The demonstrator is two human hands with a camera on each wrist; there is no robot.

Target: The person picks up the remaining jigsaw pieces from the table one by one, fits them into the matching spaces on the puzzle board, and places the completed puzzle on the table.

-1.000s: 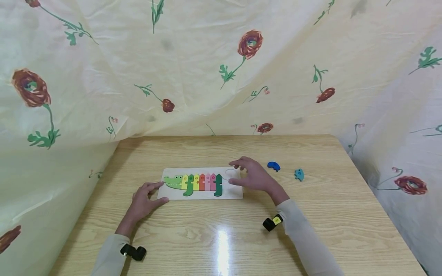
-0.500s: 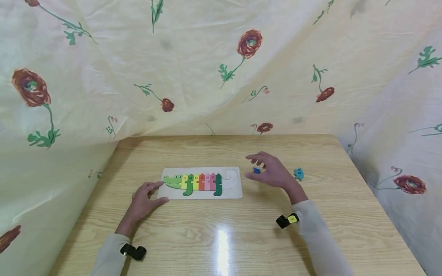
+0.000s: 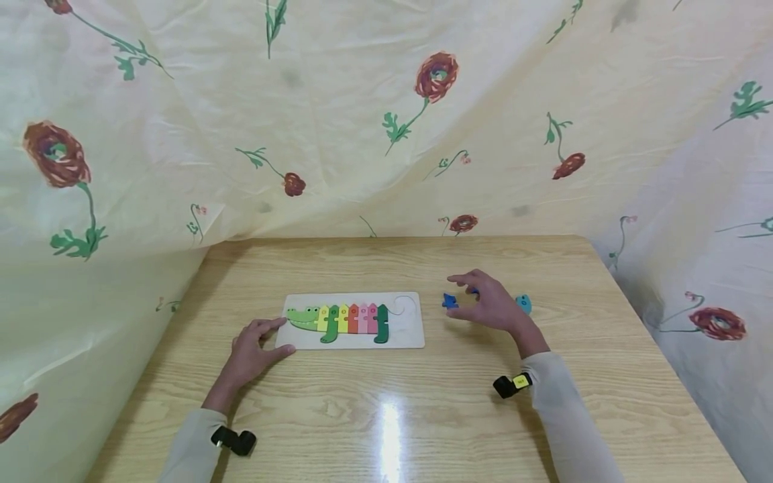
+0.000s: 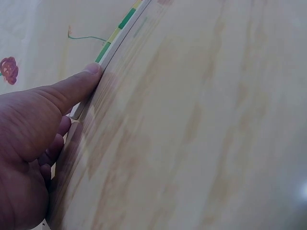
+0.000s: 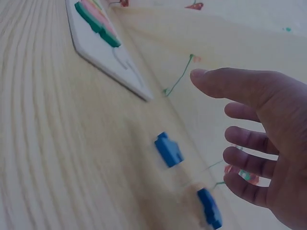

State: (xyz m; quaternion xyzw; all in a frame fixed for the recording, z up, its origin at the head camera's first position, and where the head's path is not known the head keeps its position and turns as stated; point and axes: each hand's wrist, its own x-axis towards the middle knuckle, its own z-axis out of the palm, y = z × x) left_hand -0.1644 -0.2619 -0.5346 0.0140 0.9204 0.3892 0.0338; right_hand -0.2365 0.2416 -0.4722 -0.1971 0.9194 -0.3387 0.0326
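At the left end of the crocodile puzzle board [image 3: 406, 339], my left hand [image 3: 249, 355] grips the corner, its thumb on the near edge and its fingers at the left side. Coloured pieces form the crocodile's head and body on the board. My right hand [image 3: 488, 303] hovers right of the board with thumb and fingers apart, holding nothing. Below its fingertips lies a blue puzzle piece [image 3: 449, 301]. A second blue puzzle piece [image 5: 209, 209], partly hidden by the hand in the head view, lies close by. A light-blue puzzle piece [image 3: 523, 304] sits just beyond the hand.
The wooden table [image 3: 338, 409] carries all of this, with a bright reflection near its front. Flower-patterned cloth [image 3: 362, 121] hangs behind the table and along both sides. Black cameras are strapped to both wrists.
My right hand has moved right, from over the board's right end to above the blue pieces. The nearer blue piece has come into view. The left hand stays put.
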